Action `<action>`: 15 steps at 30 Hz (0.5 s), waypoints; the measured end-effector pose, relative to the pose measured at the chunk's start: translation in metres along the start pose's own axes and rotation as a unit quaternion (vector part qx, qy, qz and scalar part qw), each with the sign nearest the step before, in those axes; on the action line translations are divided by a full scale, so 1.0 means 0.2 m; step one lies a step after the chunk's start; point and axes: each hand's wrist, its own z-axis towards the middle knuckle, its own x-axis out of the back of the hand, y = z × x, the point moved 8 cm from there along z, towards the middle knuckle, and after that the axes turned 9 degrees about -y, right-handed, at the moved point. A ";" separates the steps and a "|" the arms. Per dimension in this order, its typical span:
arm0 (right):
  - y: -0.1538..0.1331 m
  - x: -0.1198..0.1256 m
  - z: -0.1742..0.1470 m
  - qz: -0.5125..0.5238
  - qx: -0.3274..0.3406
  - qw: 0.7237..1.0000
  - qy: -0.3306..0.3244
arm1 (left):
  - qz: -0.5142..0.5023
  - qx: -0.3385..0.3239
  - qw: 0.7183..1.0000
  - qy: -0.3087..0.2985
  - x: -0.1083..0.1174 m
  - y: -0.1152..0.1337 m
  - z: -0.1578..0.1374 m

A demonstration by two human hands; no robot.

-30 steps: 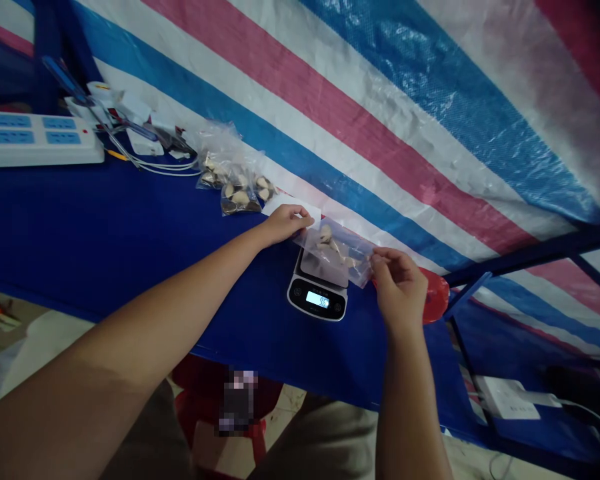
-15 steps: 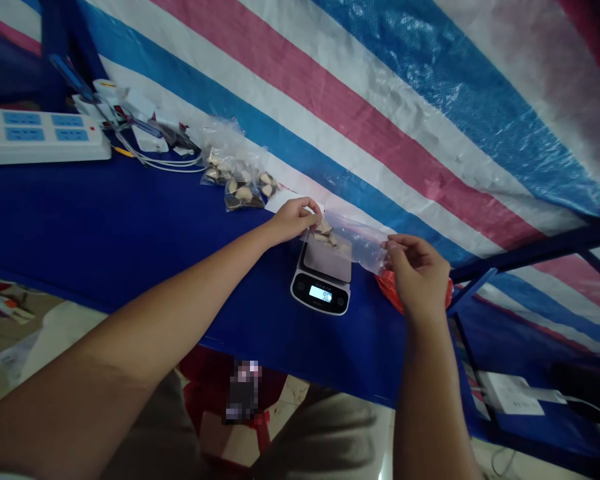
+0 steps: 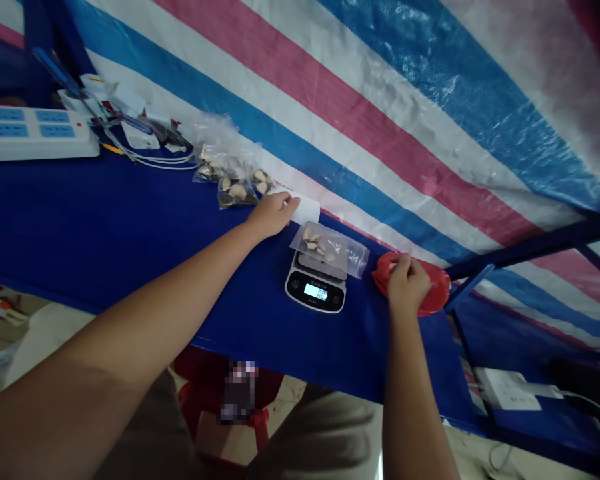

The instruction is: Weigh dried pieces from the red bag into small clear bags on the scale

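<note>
A clear plastic bag (image 3: 354,257) with several pale dried slices (image 3: 314,241) lies across the pan of a small digital kitchen scale (image 3: 314,291), whose lit display appears to read 0.0. Left of the scale, my left hand (image 3: 273,215) hovers at a white sheet of paper (image 3: 307,209); its fingers are loosely curled, and nothing shows in them. My right hand (image 3: 409,283) is over a red plastic bag (image 3: 436,290) at the right, fingertips pinched together. What they hold, if anything, is too small to make out.
Several filled clear bags (image 3: 237,190) lie left of the paper. Farther left are a tangle of cables and tools (image 3: 140,130) and a white power strip (image 3: 35,133). A striped tarp (image 3: 300,80) hangs behind the blue table (image 3: 145,220). A metal frame (image 3: 525,233) stands at the right.
Both hands have let go of the clear bag, which now rests on the scale. My left hand has moved left, my right hand onto the red bag. The display went from about 9.6 to 0.0.
</note>
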 end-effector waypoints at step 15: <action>0.02 -0.15 -0.09 -0.010 0.044 0.999 -0.006 | -0.028 0.004 1.000 0.010 -0.02 -0.07 0.06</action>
